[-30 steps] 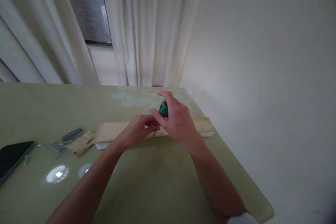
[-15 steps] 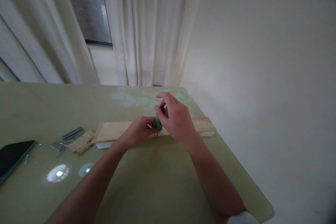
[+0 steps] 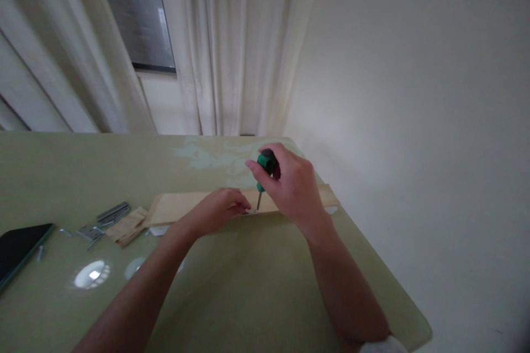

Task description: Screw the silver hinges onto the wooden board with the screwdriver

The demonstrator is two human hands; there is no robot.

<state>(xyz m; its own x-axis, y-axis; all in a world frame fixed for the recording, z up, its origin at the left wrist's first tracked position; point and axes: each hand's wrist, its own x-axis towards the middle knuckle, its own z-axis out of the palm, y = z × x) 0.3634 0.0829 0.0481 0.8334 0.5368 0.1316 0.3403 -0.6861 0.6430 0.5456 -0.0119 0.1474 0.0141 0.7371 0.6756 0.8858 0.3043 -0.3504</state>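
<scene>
My right hand (image 3: 295, 185) is closed round a green and black screwdriver (image 3: 266, 163). Its shaft points down, tip at a small metal plate (image 3: 254, 211) on the near edge of a light wooden board (image 3: 178, 205). Close by on the left, my left hand (image 3: 219, 209) rests over the board, fingertips pinched at the plate. Whatever lies between those fingertips is too small to make out.
Left of the board lie a small wooden piece (image 3: 126, 226), metal hinges (image 3: 113, 213) and several loose screws. A dark phone-like slab (image 3: 22, 248) sits at the table's left. The table (image 3: 248, 292) meets a white wall (image 3: 414, 121) on the right.
My right hand has shifted right and lifted the screwdriver upright, so its shaft now shows. My left fingers have come away from the screwdriver and are lower, at the plate.
</scene>
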